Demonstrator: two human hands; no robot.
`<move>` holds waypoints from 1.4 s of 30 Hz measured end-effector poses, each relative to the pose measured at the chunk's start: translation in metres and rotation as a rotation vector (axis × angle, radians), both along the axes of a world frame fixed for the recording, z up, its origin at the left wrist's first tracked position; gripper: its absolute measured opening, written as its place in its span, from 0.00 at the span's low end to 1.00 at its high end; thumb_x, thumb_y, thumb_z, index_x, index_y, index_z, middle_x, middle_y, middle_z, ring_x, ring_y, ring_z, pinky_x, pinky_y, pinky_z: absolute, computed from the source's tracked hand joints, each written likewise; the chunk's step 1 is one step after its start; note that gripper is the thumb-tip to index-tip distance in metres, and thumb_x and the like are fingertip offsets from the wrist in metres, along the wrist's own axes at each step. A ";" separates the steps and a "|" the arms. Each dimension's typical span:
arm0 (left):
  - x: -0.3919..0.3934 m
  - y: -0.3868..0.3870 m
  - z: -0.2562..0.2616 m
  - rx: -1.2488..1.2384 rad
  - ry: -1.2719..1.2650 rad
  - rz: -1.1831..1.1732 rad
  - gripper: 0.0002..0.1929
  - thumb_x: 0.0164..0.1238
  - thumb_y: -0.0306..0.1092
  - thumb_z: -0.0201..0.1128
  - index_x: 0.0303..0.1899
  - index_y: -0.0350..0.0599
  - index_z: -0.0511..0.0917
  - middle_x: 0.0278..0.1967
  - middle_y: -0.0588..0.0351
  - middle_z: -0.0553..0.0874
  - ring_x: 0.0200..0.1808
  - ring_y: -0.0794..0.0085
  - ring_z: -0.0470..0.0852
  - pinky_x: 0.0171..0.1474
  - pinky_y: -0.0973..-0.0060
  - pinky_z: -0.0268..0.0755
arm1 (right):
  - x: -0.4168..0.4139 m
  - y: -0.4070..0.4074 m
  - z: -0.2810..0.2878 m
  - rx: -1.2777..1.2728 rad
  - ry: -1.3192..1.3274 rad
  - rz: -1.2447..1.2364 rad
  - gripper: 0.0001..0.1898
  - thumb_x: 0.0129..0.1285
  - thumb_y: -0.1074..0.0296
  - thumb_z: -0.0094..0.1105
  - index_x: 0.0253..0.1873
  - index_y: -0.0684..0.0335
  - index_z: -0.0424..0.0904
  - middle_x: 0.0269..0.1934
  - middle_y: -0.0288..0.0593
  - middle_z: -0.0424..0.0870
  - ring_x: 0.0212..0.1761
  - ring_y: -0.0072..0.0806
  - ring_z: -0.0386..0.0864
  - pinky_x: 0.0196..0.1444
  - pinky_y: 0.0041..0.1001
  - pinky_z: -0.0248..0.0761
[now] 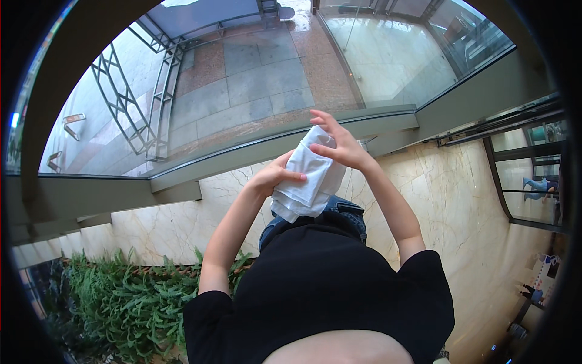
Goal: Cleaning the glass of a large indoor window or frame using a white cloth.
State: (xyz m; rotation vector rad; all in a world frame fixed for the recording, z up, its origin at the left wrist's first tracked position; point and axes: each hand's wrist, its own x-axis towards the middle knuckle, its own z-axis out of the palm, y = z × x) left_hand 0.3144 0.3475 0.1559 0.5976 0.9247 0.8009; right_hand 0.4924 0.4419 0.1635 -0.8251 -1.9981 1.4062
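A folded white cloth (302, 175), creased and in several layers, is held in front of my waist. My left hand (273, 176) grips its left side, thumb on top and the fingers hidden underneath. Over the upper right end of the cloth is my right hand (343, 143), its fingers apart and raised. The right thumb reaches across the cloth's face; whether it presses on it is hard to tell. Loose layers of the cloth hang at its lower end, above my jeans (268, 230).
A large window with a grey sill (282, 134) runs across in front of me. Below it is a veined marble floor (432, 191). Green ferns (132, 300) grow at the left. Outside stands a metal truss (161, 100). A dark-framed glass door (523, 182) and distant people are at the right.
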 end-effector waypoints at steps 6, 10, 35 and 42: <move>0.002 -0.001 -0.004 -0.063 -0.071 -0.033 0.36 0.45 0.23 0.67 0.60 0.37 0.60 0.51 0.52 0.74 0.52 0.70 0.73 0.56 0.74 0.63 | -0.007 0.005 -0.027 -0.055 -0.101 -0.080 0.21 0.60 0.51 0.54 0.33 0.69 0.75 0.24 0.48 0.79 0.26 0.27 0.75 0.28 0.26 0.66; 0.001 -0.013 0.005 -0.045 -0.139 0.017 0.35 0.45 0.24 0.67 0.59 0.33 0.61 0.51 0.50 0.74 0.52 0.69 0.73 0.56 0.75 0.63 | -0.009 0.001 -0.027 -0.205 0.096 -0.094 0.20 0.62 0.53 0.53 0.33 0.69 0.75 0.24 0.40 0.77 0.27 0.20 0.71 0.30 0.24 0.65; 0.005 -0.009 -0.046 0.110 -0.343 0.482 0.29 0.50 0.19 0.49 0.59 0.39 0.61 0.52 0.46 0.73 0.52 0.62 0.74 0.54 0.66 0.69 | -0.027 -0.074 -0.005 0.395 0.021 0.079 0.14 0.49 0.61 0.65 0.36 0.60 0.72 0.26 0.45 0.78 0.25 0.39 0.78 0.27 0.33 0.70; 0.006 -0.003 -0.038 0.142 -0.415 0.280 0.25 0.65 0.39 0.49 0.61 0.41 0.59 0.56 0.51 0.70 0.56 0.65 0.70 0.56 0.61 0.63 | -0.019 -0.019 -0.021 0.465 -0.080 -0.280 0.23 0.51 0.56 0.65 0.46 0.65 0.71 0.46 0.47 0.73 0.50 0.31 0.70 0.50 0.26 0.63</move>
